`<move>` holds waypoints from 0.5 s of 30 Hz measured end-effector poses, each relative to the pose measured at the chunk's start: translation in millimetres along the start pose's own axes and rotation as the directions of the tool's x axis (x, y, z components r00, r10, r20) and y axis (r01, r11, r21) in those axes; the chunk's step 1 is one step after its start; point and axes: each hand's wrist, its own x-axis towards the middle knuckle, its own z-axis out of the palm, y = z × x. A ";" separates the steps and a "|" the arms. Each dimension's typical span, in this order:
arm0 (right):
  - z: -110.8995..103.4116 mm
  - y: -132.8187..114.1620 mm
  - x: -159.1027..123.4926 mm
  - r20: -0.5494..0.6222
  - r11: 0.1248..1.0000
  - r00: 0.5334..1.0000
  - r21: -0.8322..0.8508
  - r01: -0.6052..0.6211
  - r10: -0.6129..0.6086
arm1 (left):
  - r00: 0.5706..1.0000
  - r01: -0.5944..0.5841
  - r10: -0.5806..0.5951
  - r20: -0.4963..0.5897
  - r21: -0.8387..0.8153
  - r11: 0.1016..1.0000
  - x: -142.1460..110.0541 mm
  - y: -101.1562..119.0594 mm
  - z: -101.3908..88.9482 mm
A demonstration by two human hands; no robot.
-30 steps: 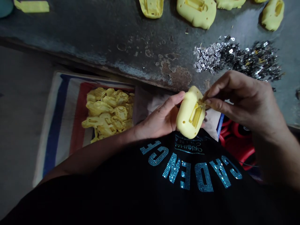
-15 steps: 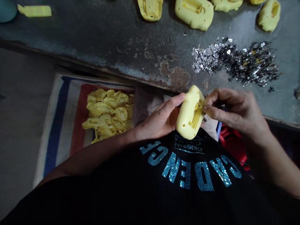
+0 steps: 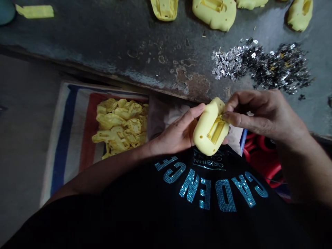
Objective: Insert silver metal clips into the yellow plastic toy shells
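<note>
A yellow plastic casing (image 3: pixel 203 138) with rounded ends and a long rectangular slot is held in front of my chest, tilted, its slot facing up. My left hand (image 3: pixel 178 129) grips it from the left, thumb along its upper edge and fingers beneath. At the slot's upper end, my right hand (image 3: pixel 255 112) is pinched, thumb and forefinger touching the casing's edge. Whatever sits between those fingertips is hidden or too small to name. Just beyond the right hand, a heap of small shiny metal pieces (image 3: pixel 261 64) lies on the worn grey table (image 3: pixel 103 38).
Several more yellow casings (image 3: pixel 214 15) lie along the table's far side. At the far left is a flat yellow strip (image 3: pixel 36 12). Below the table edge, a striped bag (image 3: pixel 86 128) holds a pile of yellow parts (image 3: pixel 119 121). Red objects (image 3: pixel 264 159) show under my right arm.
The casing has turned a little, showing more of its slot, and its lower end has shifted slightly left. My right hand has rotated, its pinch still at the slot's upper end.
</note>
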 end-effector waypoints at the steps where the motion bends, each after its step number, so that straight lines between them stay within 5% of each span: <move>1: -0.2 -0.1 0.9 -0.004 1.000 1.000 -0.024 0.010 -0.010 | 1.000 0.000 0.000 -0.001 0.001 1.000 0.1 -0.2 -0.4; 9: -0.5 0.6 5.1 0.012 0.998 0.999 -0.058 0.034 -0.033 | 1.000 -0.008 0.008 0.000 0.009 1.000 2.3 -1.0 -1.8; 15: 7.3 1.8 -4.5 -0.120 0.998 0.993 0.062 0.005 0.002 | 1.000 0.012 -0.012 -0.001 -0.009 1.000 0.8 0.9 -1.9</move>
